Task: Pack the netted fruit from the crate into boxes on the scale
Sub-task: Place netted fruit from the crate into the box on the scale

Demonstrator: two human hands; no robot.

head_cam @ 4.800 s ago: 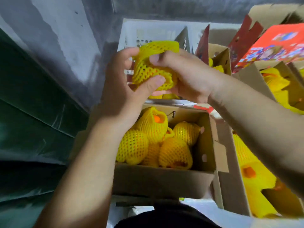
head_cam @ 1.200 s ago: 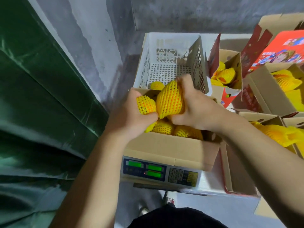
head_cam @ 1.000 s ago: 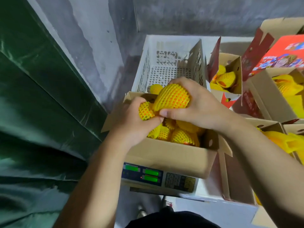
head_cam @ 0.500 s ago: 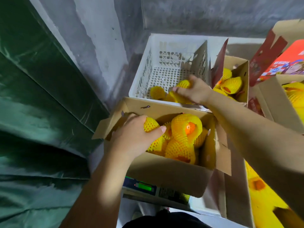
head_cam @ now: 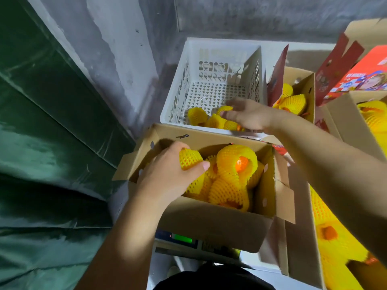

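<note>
My left hand (head_cam: 167,176) grips a netted fruit (head_cam: 189,159) at the left edge of the cardboard box (head_cam: 213,225) on the scale (head_cam: 184,240). My right hand (head_cam: 248,116), fingers loosely spread, holding nothing, touches netted fruit along the crate (head_cam: 182,80)'s near edge.

crate (head_cam: 211,65): far half bare, open from above | box (head_cam: 209,225): piled fruit (head_cam: 234,174) fills it, flaps (head_cam: 280,197) flank right
</note>
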